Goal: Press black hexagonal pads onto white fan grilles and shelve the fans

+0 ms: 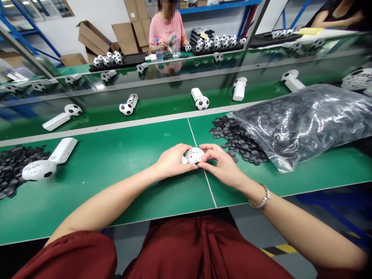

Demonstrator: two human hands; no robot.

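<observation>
A white soccer-ball-shaped casing (194, 155) with open panel gaps is between my two hands over the green workbench. My left hand (174, 162) is closed around its left side, fingers behind and thumb in front. Against the right edge of the same casing, my right hand (219, 164) pinches with thumb and fingers. Whether a small black piece is between those fingertips cannot be made out. To the right of my hands lies a heap of black panel pieces (244, 141), spilling from a clear plastic bag (308, 120).
Another white ball casing with a handle (39, 170) rests by a second heap of black pieces (11, 166) at left. Beyond a metal edge strip, several ball units (202, 102) lie on a green belt (162, 100). Across the line sits a person in pink (167, 29).
</observation>
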